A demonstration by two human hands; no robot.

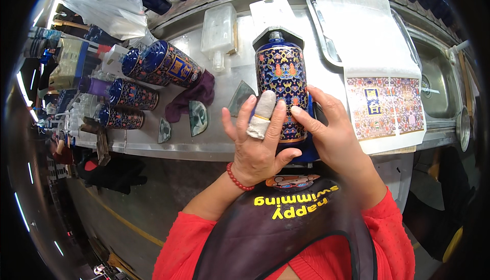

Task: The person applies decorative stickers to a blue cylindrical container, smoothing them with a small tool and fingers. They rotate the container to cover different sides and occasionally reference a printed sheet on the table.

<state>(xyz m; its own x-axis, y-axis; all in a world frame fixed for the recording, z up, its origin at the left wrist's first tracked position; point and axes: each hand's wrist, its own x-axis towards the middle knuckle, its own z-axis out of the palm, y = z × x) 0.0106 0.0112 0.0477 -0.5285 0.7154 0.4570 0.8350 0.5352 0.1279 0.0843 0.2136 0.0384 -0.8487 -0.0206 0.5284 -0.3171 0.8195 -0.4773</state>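
Note:
A dark blue bottle [280,70] with a colourful floral pattern lies in front of me, its neck pointing away, resting in a holder [293,36] that shows at its far end. My left hand [260,142] lies over the bottle's near left part with fingers spread. One of its fingers wears a grey cloth sleeve [261,116] tied with a yellow band. Against the near right side of the bottle is my right hand [334,127], thumb on the pattern and fingers along the edge, gripping it. The bottle's underside is hidden.
To the right, patterned decal sheets [385,109] lie by a metal tray [326,40] and a sink [434,83]. Several finished-looking bottles [171,65], a purple cloth [196,96] and green scraper pieces [198,118] are at left. A clear bottle-shaped block [218,30] stands behind.

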